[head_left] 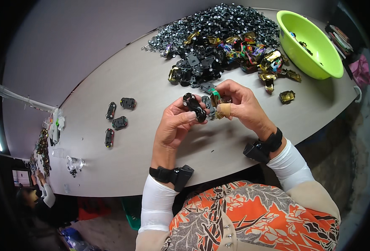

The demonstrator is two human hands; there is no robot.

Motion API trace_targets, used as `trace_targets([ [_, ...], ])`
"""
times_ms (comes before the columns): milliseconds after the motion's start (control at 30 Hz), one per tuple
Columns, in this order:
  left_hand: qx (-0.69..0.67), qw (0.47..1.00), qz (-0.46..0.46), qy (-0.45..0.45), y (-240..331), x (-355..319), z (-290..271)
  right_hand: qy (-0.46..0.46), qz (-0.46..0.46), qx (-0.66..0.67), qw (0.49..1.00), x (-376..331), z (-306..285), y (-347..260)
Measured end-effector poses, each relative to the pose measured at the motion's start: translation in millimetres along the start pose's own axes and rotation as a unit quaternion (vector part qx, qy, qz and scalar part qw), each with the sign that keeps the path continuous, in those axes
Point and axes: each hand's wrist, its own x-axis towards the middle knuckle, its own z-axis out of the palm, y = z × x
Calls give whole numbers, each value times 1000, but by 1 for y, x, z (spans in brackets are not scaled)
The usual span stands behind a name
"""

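Okay, the left hand (173,122) is pinching a glossy black toy car (195,108) over the desk (147,121); right beside it, the right hand (247,108) is gripping a green-and-gold piece (214,98). Dark car parts (199,62) are lying beyond.

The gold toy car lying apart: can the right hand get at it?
Probably yes: bare tabletop separates the gold car from the right hand, though that hand holds a gold-and-green part.

Pale table (147,88) beneath piled toy-car parts (198,62)

Blk car (194,107) glossy, prob. plastic; tbl (151,85) smooth, matt; gold shell (287,97) shiny.
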Motion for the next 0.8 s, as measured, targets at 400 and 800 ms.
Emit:
trace_targets([
  [400, -35, 999, 31, 20, -6, -4, 6, 0, -75, 45, 996, -5, 16, 5],
  [800, 13, 997, 56, 54, -9, -6, 12, 50, -104, -109, 987, -6, 24, 13],
])
